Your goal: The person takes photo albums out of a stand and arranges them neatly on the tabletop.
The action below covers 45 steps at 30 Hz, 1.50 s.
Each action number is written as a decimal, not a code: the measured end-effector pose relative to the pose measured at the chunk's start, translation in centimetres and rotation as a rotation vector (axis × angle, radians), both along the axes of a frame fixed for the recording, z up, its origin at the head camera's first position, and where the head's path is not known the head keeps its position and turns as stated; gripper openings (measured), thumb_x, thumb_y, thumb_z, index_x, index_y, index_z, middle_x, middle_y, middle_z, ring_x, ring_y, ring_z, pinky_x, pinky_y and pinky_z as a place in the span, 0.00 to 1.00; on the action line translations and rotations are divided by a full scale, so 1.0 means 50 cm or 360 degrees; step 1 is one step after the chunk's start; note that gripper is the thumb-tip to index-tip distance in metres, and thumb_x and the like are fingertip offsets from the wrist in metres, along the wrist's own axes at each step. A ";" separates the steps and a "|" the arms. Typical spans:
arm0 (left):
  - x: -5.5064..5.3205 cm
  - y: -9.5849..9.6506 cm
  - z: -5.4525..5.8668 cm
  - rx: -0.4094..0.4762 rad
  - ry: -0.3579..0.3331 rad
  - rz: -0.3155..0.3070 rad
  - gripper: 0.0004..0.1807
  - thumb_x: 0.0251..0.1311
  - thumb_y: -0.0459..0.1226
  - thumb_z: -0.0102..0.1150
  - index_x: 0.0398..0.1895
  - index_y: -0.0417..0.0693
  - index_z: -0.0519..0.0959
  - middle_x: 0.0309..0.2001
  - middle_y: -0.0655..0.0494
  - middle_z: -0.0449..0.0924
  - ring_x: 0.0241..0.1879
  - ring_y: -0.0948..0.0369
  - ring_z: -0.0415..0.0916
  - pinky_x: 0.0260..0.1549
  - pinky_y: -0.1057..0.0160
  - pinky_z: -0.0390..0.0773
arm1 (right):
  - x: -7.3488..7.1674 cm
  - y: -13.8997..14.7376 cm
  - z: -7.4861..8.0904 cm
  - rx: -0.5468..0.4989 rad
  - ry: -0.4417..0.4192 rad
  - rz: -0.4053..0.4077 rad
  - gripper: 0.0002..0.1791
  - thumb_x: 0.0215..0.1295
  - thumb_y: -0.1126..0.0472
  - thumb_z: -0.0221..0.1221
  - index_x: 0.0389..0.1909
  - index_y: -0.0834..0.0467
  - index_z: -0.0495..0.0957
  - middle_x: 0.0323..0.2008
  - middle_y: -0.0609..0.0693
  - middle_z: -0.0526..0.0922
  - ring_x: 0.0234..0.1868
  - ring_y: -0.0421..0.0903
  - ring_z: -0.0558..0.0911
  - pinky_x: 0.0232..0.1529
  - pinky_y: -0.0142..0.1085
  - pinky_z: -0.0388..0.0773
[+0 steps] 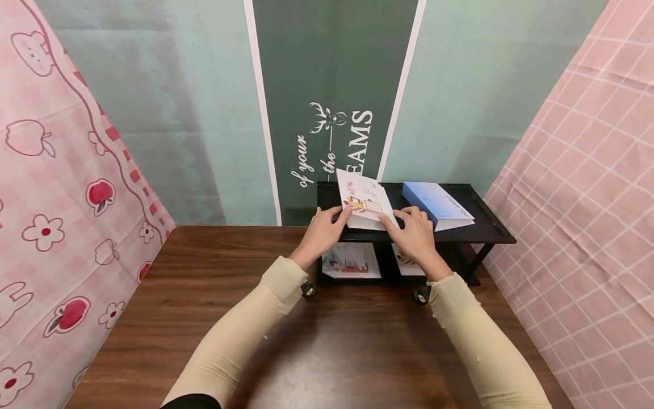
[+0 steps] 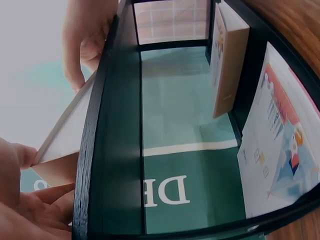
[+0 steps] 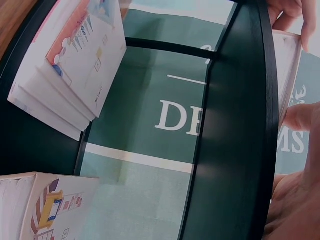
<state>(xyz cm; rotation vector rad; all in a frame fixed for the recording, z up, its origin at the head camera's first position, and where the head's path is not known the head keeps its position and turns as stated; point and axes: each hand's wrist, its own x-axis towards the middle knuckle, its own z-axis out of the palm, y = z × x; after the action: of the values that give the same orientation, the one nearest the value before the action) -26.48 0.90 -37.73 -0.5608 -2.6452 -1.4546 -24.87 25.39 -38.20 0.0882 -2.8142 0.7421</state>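
Note:
A white illustrated book (image 1: 365,199) with a yellow vehicle on its cover is tilted over the top of a black two-tier shelf (image 1: 455,234). My left hand (image 1: 323,230) pinches its near left corner, with the thumb on the cover. At the near right corner my right hand (image 1: 415,236) grips it, thumb on top as well. In the left wrist view, the book's edge (image 2: 65,120) shows between both hands beyond the shelf board. The right wrist view has only a strip of the book (image 3: 286,65) behind the board's edge.
Right of the held book, a blue book (image 1: 439,204) marked POLAROID lies on the top tier. White illustrated books (image 1: 351,261) lie on the lower tier, left and right. The shelf stands on a brown wooden table (image 1: 230,272) against a green curtain, with pink cloths at both sides.

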 end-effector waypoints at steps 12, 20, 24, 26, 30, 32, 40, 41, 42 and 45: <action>0.005 0.010 0.017 0.0282 -0.0069 0.0073 0.34 0.80 0.58 0.55 0.75 0.43 0.76 0.65 0.45 0.84 0.66 0.53 0.81 0.65 0.50 0.80 | 0.000 0.003 0.006 -0.0058 -0.0042 0.0018 0.45 0.81 0.32 0.49 0.75 0.68 0.72 0.71 0.69 0.68 0.69 0.66 0.65 0.68 0.61 0.60; 0.004 0.015 0.021 0.0526 -0.0169 0.0029 0.32 0.78 0.53 0.62 0.73 0.39 0.77 0.62 0.43 0.85 0.62 0.53 0.84 0.61 0.53 0.84 | 0.006 0.001 0.007 -0.0079 -0.0073 0.0020 0.43 0.82 0.33 0.49 0.75 0.68 0.71 0.71 0.70 0.68 0.70 0.67 0.65 0.69 0.61 0.59; 0.004 0.017 0.023 0.0864 -0.0375 -0.0092 0.33 0.78 0.46 0.64 0.75 0.33 0.72 0.63 0.37 0.83 0.60 0.48 0.85 0.56 0.56 0.87 | 0.009 0.001 0.012 -0.0082 -0.0095 0.0022 0.43 0.82 0.34 0.49 0.76 0.69 0.70 0.72 0.70 0.67 0.70 0.67 0.64 0.70 0.62 0.58; 0.003 0.018 0.025 0.0993 -0.0461 -0.0123 0.33 0.78 0.43 0.64 0.76 0.31 0.69 0.64 0.35 0.81 0.61 0.46 0.84 0.56 0.57 0.87 | 0.009 0.001 0.013 -0.0087 -0.0096 0.0026 0.43 0.82 0.34 0.49 0.76 0.69 0.70 0.72 0.70 0.67 0.71 0.67 0.63 0.70 0.62 0.58; 0.004 0.019 0.027 0.1096 -0.0554 -0.0107 0.34 0.77 0.41 0.64 0.78 0.33 0.67 0.65 0.34 0.79 0.64 0.45 0.82 0.59 0.57 0.85 | 0.006 0.002 0.012 -0.0093 -0.0094 0.0027 0.44 0.82 0.33 0.49 0.76 0.68 0.70 0.72 0.70 0.67 0.71 0.67 0.63 0.71 0.62 0.58; 0.007 0.017 0.029 0.1140 -0.0592 -0.0096 0.34 0.77 0.40 0.64 0.79 0.35 0.66 0.66 0.33 0.77 0.64 0.45 0.81 0.60 0.55 0.85 | 0.005 0.000 0.013 -0.0090 -0.0095 0.0031 0.45 0.81 0.33 0.49 0.76 0.68 0.70 0.72 0.70 0.67 0.71 0.67 0.63 0.71 0.62 0.58; 0.017 0.014 0.031 0.1235 -0.0631 -0.0024 0.32 0.77 0.37 0.64 0.79 0.37 0.67 0.64 0.33 0.78 0.62 0.44 0.82 0.59 0.53 0.85 | 0.005 -0.001 0.016 -0.0088 -0.0077 0.0054 0.47 0.80 0.31 0.51 0.78 0.67 0.67 0.73 0.70 0.68 0.72 0.68 0.63 0.71 0.63 0.57; 0.018 0.013 0.030 0.1243 -0.0636 -0.0018 0.32 0.77 0.37 0.64 0.79 0.37 0.68 0.63 0.34 0.78 0.61 0.44 0.83 0.59 0.53 0.86 | 0.005 0.000 0.016 -0.0086 -0.0072 0.0051 0.48 0.80 0.30 0.51 0.79 0.67 0.66 0.73 0.70 0.69 0.72 0.67 0.64 0.71 0.63 0.57; 0.019 0.013 0.031 0.1256 -0.0640 -0.0016 0.32 0.77 0.37 0.64 0.79 0.36 0.68 0.63 0.33 0.78 0.61 0.44 0.83 0.59 0.53 0.86 | 0.005 0.001 0.015 -0.0086 -0.0068 0.0048 0.48 0.79 0.30 0.51 0.79 0.67 0.65 0.72 0.70 0.70 0.72 0.67 0.64 0.71 0.63 0.58; 0.024 0.009 0.029 0.1284 -0.0654 -0.0002 0.32 0.77 0.36 0.64 0.79 0.37 0.68 0.63 0.34 0.79 0.59 0.46 0.84 0.58 0.54 0.86 | 0.007 0.002 0.014 -0.0079 -0.0072 0.0048 0.49 0.79 0.30 0.51 0.79 0.68 0.65 0.72 0.69 0.71 0.72 0.67 0.64 0.71 0.63 0.58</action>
<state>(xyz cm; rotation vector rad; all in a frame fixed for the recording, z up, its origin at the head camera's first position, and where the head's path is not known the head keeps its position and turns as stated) -25.28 1.34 -36.31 -0.1868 -1.9605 -2.6203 -24.52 25.48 -37.52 0.1070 -2.8411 0.8309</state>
